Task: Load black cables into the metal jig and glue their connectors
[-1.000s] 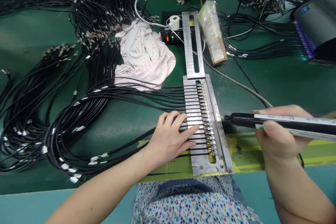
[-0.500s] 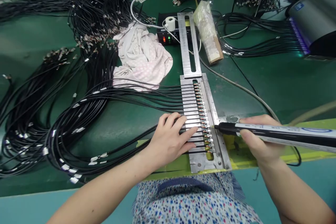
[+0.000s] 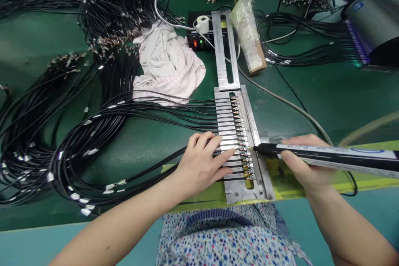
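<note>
From where I stand, the person's left hand (image 3: 199, 166) lies palm down with its fingers loosely spread, its grip slack, the fingertips resting over several black cables (image 3: 162, 110) on a slotted metal fixture (image 3: 233, 187). Index finger and thumb are parted, reaching towards the row of small metal connectors (image 3: 239, 126) on the cable ends. The right hand (image 3: 307, 168) has its grip closed around the front part of a black-and-white pen-shaped tool (image 3: 336, 158), the thumb pressed along its near side. The tool is held almost level, its slim tip pointing left at the connectors, over the fixture's long side rail; whether it touches one I can't tell. The fixture sits at the middle of the tabletop's (image 3: 299, 91) near edge, on yellow-green tape (image 3: 299, 183). The cables run off it towards the tabletop's left side, looping together there. A crumpled pale cloth (image 3: 173, 68) lies beyond them, beside a black box (image 3: 193, 45) with red and green lights.
</note>
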{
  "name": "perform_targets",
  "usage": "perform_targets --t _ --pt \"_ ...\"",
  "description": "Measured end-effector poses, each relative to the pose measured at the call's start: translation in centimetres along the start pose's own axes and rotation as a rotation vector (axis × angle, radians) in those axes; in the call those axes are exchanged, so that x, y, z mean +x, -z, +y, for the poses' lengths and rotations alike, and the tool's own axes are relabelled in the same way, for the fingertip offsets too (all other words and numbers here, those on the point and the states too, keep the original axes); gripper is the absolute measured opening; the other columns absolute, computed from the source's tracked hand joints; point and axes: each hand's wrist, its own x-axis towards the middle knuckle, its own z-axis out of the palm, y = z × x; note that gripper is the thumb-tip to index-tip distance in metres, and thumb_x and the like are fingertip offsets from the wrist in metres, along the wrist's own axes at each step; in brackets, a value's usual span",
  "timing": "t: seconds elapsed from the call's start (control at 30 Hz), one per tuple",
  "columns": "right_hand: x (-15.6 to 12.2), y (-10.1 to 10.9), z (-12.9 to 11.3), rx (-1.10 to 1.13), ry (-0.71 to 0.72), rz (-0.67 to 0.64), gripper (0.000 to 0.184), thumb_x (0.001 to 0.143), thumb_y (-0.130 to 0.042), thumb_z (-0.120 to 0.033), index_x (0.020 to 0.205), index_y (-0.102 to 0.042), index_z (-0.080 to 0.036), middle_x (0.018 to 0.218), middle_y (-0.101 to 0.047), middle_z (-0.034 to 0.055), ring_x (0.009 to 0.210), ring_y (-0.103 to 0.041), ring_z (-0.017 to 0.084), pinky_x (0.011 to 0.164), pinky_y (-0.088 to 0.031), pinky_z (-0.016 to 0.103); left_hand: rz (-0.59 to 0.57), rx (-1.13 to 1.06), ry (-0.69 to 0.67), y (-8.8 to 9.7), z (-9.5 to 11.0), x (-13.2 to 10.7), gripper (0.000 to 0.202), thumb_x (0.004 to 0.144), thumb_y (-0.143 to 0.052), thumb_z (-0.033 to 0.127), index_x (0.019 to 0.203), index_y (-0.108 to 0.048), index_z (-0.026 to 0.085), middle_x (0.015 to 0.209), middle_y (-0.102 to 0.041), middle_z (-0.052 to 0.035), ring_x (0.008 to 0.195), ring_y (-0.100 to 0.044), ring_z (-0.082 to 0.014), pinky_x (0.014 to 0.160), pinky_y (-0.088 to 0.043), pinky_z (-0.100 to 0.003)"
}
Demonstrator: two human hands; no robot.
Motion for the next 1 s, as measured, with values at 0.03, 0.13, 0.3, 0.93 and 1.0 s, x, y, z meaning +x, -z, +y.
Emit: perform_targets --t 0.03,0.13,0.3,0.93,1.0 --pt "-0.01 0.01 -0.02 0.006 -0.002 -0.001 0.015 0.068 -0.069 -0.02 0.081 -0.065 -0.026 0.072 -0.066 -0.0022 0.06 -0.061 0.016 0.053 -0.051 0.029 -0.005 -0.002 0.0 0.0 0.0 -0.01 0.035 0.087 -0.05 0.043 0.115 -0.055 0.023 0.115 -0.05 -0.0138 0.106 -0.04 -0.0319 0.085 -0.034 -0.048" --pt "-0.08 0.08 0.0 0.009 -0.004 -0.004 0.015 0.068 -0.07 -0.019 0.081 -0.066 -0.026 0.073 -0.066 -0.0027 0.061 -0.062 0.015 0.054 -0.051 0.028 -0.005 -0.006 0.0 -0.01 -0.02 -0.03 0.034 0.087 -0.051 0.043 0.115 -0.055 0.023 0.115 -0.05 -0.0137 0.106 -0.04 -0.0319 0.085 -0.034 -0.048" --pt "-0.07 0.15 -0.05 0.018 -0.02 -0.02 0.013 0.069 -0.07 -0.02 0.08 -0.066 -0.026 0.073 -0.066 -0.0028 0.06 -0.061 0.014 0.055 -0.051 0.026 0.001 -0.014 0.0 -0.09 -0.1 0.05 0.034 0.087 -0.05 0.043 0.114 -0.056 0.023 0.114 -0.05 -0.0133 0.106 -0.04 -0.0316 0.084 -0.034 -0.048" --pt "-0.26 0.35 0.12 0.027 -0.045 -0.035 0.012 0.07 -0.07 -0.025 0.08 -0.067 -0.027 0.072 -0.066 -0.0041 0.06 -0.06 0.012 0.054 -0.047 0.026 0.003 -0.021 0.002 -0.15 -0.13 0.02 0.034 0.087 -0.051 0.042 0.113 -0.057 0.023 0.114 -0.05 -0.0133 0.106 -0.04 -0.0317 0.083 -0.035 -0.047" --pt "-0.21 0.36 -0.02 0.031 -0.049 -0.033 0.012 0.069 -0.071 -0.025 0.08 -0.067 -0.027 0.071 -0.066 -0.0038 0.059 -0.06 0.013 0.053 -0.048 0.026 0.002 -0.02 -0.001 -0.15 -0.15 0.0 0.034 0.087 -0.05 0.043 0.114 -0.056 0.023 0.114 -0.049 -0.0135 0.106 -0.04 -0.0317 0.083 -0.035 -0.047"
